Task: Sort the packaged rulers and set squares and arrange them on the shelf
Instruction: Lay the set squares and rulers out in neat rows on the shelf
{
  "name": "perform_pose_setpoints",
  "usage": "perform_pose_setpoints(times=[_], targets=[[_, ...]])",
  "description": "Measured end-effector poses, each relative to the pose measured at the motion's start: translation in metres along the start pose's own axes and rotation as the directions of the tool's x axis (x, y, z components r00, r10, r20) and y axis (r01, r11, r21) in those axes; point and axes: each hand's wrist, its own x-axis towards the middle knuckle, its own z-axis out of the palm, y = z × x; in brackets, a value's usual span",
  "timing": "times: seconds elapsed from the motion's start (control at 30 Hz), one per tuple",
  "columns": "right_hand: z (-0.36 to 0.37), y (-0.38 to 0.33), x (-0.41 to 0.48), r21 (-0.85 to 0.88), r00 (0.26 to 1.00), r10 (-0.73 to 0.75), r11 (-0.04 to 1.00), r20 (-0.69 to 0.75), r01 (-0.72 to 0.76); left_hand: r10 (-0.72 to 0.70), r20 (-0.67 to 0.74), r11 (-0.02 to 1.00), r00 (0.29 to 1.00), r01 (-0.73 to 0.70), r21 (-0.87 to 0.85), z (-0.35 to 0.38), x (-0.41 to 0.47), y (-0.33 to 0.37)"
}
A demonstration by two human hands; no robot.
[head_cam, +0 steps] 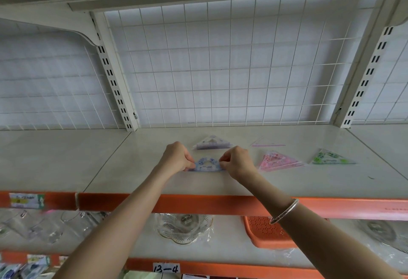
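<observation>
Two hands pinch a blue half-round protractor pack at mid-shelf, the left hand gripping its left end, the right hand its right. Behind it lies a purple set-square pack; pink and green triangular packs sit toward the shelf's right edge.
</observation>
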Motion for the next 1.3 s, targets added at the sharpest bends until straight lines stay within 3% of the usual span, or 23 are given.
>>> perform_pose_setpoints(times=[0.13, 0.23, 0.7, 1.13, 1.3], targets=[[-0.005, 0.000, -0.001, -0.034, 0.996, -0.042, 0.998, 0.079, 0.045, -0.005, 0.001, 1.000, 1.000, 0.005, 0.002, 0.000, -0.001, 0.001], [-0.009, 0.000, -0.003, -0.071, 0.986, -0.093, 0.992, 0.138, 0.104, 0.010, 0.081, 1.000, 0.997, -0.012, 0.025, -0.002, -0.003, 0.002], [-0.005, -0.007, -0.005, -0.051, 0.994, -0.090, 0.994, 0.066, 0.093, 0.037, 0.088, 0.994, 0.995, -0.045, 0.097, 0.000, -0.002, 0.006], [-0.020, -0.011, 0.007, -0.126, 0.985, -0.133, 0.981, 0.110, 0.147, 0.018, 0.171, 0.980, 0.985, -0.051, 0.192, -0.008, 0.000, 0.017], [-0.033, -0.009, 0.039, -0.091, 0.996, -0.085, 0.992, 0.012, 0.086, 0.083, 0.028, 0.993, 0.996, -0.085, 0.086, -0.022, 0.025, 0.027]])
